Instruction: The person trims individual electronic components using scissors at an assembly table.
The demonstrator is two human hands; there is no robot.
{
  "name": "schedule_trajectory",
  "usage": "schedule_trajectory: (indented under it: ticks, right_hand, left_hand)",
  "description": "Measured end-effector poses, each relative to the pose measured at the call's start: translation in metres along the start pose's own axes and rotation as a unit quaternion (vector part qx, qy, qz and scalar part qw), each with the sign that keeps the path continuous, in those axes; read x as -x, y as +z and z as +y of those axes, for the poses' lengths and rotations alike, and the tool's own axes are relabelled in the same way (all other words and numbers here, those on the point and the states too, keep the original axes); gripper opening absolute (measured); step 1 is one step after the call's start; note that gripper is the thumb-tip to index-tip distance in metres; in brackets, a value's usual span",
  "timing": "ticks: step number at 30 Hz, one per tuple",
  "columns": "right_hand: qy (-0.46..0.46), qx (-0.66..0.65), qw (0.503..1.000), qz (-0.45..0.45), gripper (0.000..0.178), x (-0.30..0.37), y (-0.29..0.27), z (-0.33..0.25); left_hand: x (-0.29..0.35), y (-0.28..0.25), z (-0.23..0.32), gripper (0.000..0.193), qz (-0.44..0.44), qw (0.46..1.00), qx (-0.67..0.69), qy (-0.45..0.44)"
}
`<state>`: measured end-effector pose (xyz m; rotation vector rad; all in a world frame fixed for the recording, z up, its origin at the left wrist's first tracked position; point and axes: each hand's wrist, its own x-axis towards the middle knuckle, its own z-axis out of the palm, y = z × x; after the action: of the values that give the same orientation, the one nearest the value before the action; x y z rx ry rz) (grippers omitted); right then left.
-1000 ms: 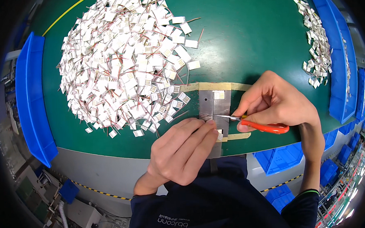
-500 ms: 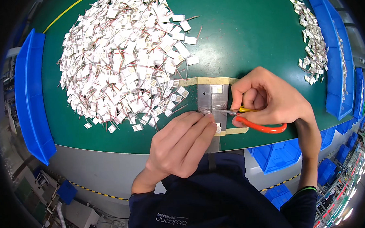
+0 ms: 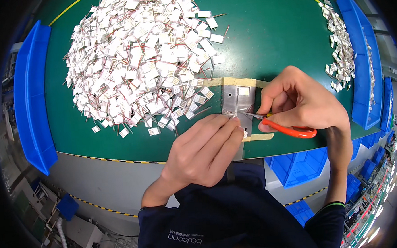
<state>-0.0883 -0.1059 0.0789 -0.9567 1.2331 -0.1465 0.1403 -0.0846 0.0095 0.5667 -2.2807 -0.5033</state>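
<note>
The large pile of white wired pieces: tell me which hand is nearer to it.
Left. The left hand is at the pile's lower right, by the metal plate; the right hand is farther off, right of the plate, holding the red-handled tool.

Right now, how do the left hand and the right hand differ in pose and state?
The left hand has its fingers extended close together, while the right hand is curled. The right hand grips an orange-handled tool; the left hand reaches over the metal plate, any grip there unclear. Both are bare.
</note>
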Motion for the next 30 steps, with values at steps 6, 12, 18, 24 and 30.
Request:
schedule_trajectory:
  ticks: [6, 12, 18, 24, 30]
  right_hand:
    - [-0.024, 0.025, 0.999, 0.005, 0.008, -0.003, -0.002, 0.009]
    - [-0.022, -0.051, 0.998, -0.032, 0.013, -0.007, -0.004, 0.017]
    - [-0.043, 0.036, 0.998, -0.015, 0.017, -0.007, 0.001, 0.006]
    - [-0.019, -0.021, 0.999, -0.020, 0.013, -0.007, -0.001, 0.010]
    - [-0.011, -0.031, 0.999, -0.003, 0.011, -0.005, 0.000, 0.007]
  left_hand:
    - [-0.001, 0.000, 0.000, 0.025, 0.004, 1.000, -0.005, 0.008]
    - [-0.001, 0.000, 0.001, 0.023, 0.008, 1.000, -0.003, 0.007]
    - [0.002, 0.003, -0.002, 0.018, 0.012, 1.000, -0.007, 0.022]
    - [0.001, 0.003, -0.002, 0.018, 0.014, 1.000, -0.008, 0.022]
    - [0.001, 0.002, -0.003, 0.017, 0.009, 1.000, -0.002, 0.021]
